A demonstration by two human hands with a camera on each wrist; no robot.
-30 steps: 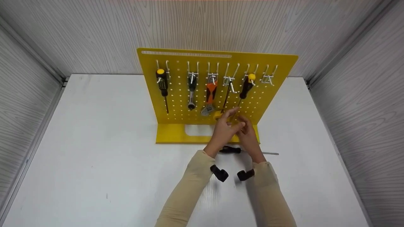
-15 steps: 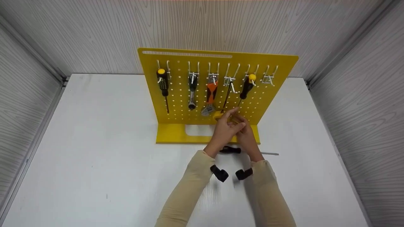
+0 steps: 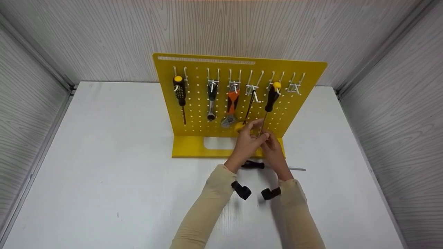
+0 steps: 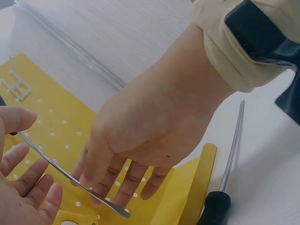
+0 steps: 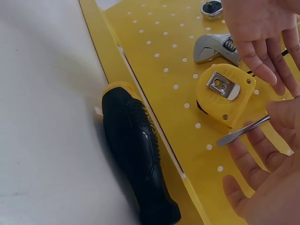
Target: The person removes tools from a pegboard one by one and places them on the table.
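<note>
A black-handled screwdriver (image 3: 272, 99) with a yellow end hangs from a hook on the yellow pegboard (image 3: 193, 114). Its metal shaft (image 4: 49, 161) slants down between both hands. My right hand (image 3: 273, 148) pinches that shaft close to its flat tip, thumb on one side and fingers behind. My left hand (image 3: 245, 145) is beside the shaft with thumb and fingers spread, holding nothing. Just behind the left fingers a yellow tape measure (image 5: 227, 101) hangs by its black cord. A second screwdriver (image 5: 136, 154) lies on the table below the hands, partly hidden in the head view.
Further left on the board hang an adjustable wrench (image 3: 232, 103), a ratchet wrench (image 3: 211, 100) and another screwdriver (image 3: 180, 91). At the right end a white hook (image 3: 294, 86) sticks out. White table (image 3: 114, 166) surrounds the board, with panels at the back and sides.
My right hand has shifted slightly right from the left hand. The hanging screwdriver has swung a little, and its shaft now shows in front of the fingers. My left hand stays put.
</note>
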